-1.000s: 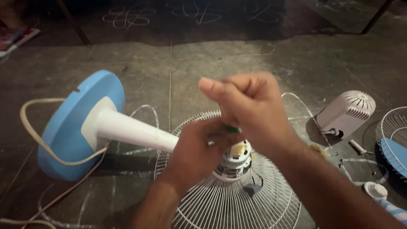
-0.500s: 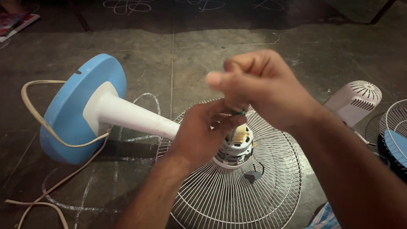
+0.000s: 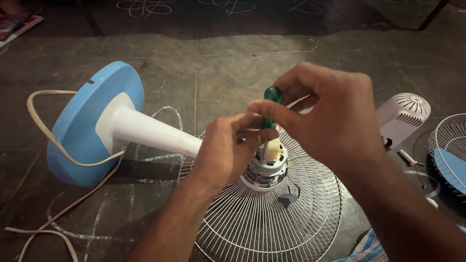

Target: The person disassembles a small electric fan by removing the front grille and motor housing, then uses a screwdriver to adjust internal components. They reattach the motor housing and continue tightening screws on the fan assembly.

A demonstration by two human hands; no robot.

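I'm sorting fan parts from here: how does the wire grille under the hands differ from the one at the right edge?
The centre wire grille lies fully in view with the bare motor at its hub; the right-edge grille is cut off by the frame. A blue blade lies in the right-edge one, none in the centre one. The left hand and right hand, pinching a green-handled screwdriver, work over the centre grille only. Both are white, radial wire.

White motor cover (image 3: 403, 116), second grille (image 3: 449, 155) right; chalk marks on stone floor (image 3: 233, 53)
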